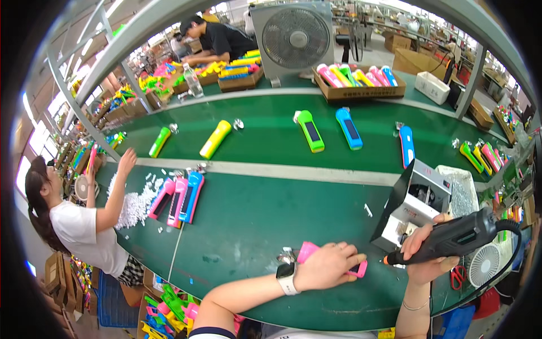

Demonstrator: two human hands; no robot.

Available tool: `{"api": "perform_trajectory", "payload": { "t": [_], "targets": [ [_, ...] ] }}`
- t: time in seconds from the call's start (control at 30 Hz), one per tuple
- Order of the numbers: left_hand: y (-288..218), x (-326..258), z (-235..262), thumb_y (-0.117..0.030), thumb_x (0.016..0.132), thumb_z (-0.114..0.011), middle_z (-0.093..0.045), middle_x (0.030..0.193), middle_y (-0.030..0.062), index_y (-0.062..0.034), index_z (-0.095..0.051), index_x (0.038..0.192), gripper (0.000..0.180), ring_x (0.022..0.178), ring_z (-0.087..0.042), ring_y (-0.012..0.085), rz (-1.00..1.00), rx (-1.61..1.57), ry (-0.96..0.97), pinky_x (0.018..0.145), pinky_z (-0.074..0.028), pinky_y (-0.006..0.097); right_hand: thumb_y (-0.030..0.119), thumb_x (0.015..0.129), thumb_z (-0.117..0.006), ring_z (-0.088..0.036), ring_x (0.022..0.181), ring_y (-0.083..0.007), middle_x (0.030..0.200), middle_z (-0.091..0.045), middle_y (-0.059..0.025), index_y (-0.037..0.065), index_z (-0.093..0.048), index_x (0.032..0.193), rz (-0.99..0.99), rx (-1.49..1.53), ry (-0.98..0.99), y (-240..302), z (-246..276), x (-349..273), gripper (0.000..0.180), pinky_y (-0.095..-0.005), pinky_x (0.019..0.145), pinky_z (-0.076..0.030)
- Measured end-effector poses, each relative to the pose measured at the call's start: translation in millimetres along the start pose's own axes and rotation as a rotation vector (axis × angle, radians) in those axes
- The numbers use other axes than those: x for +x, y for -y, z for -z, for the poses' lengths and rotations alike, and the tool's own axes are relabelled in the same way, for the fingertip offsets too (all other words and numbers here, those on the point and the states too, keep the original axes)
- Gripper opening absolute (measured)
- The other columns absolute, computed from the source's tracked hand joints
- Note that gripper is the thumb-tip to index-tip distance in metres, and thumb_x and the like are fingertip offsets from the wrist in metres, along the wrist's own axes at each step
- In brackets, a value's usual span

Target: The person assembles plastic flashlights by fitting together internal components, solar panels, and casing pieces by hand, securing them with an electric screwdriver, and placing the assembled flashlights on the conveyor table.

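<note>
My left hand presses down on a pink plastic flashlight body that lies on the green belt near the front edge, and a small metal reflector part sits just left of it. A white watch is on that wrist. My right hand grips a black electric screwdriver held roughly level, its orange-collared tip pointing left toward the pink body. A black cable runs off the tool's rear to the right.
A grey screw feeder box stands behind the tool. Green, yellow and blue flashlights lie across the far belt. Pink and blue bodies and white small parts lie at left, where a person in white reaches. Fan and cardboard trays stand behind.
</note>
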State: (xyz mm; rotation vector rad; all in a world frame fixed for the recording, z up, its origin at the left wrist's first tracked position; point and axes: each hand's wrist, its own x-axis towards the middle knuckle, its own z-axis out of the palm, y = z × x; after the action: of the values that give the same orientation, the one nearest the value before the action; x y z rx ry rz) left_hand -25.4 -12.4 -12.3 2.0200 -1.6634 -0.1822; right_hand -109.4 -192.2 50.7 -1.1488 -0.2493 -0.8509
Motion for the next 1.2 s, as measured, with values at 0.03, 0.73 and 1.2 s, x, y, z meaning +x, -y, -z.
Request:
{"api": "perform_trajectory", "payload": {
  "t": [0.03,0.73,1.2],
  "targets": [
    [-4,-2,0,-0.028,0.078,-0.067,-0.055,0.097,0.0068,-0.0077,-0.055,0.116,0.045,0.094,-0.054,0.0243,0.011,-0.027,-0.010,0.078,-0.047,0.035,0.065,0.081,-0.052,-0.048,0.045,-0.0148,0.060,-0.048,-0.0078,0.002,-0.033,0.112,-0.030,-0.008,0.028,5,0,0,0.073,-0.0260,0.041,-0.045],
    [-2,10,16,-0.034,0.071,-0.070,-0.060,0.089,0.0045,-0.0097,-0.063,0.099,0.037,0.084,-0.056,0.0238,0.032,0.147,0.013,0.074,-0.044,0.034,0.066,0.072,-0.061,-0.051,0.054,-0.0221,0.067,-0.051,-0.0138,-0.001,-0.035,0.126,-0.100,0.126,-0.006,4,1,2,0.090,-0.0337,0.049,-0.043],
    [-1,7,12,-0.025,0.068,-0.073,-0.059,0.094,0.0034,-0.0071,-0.063,0.103,0.040,0.092,-0.055,0.0223,0.097,0.037,0.051,0.077,-0.045,0.034,0.083,0.057,-0.059,-0.053,0.058,-0.0214,0.073,-0.055,-0.0128,0.005,-0.033,0.131,-0.076,0.155,0.175,-3,-3,-10,0.111,-0.0346,0.057,-0.045]
  ]
}}
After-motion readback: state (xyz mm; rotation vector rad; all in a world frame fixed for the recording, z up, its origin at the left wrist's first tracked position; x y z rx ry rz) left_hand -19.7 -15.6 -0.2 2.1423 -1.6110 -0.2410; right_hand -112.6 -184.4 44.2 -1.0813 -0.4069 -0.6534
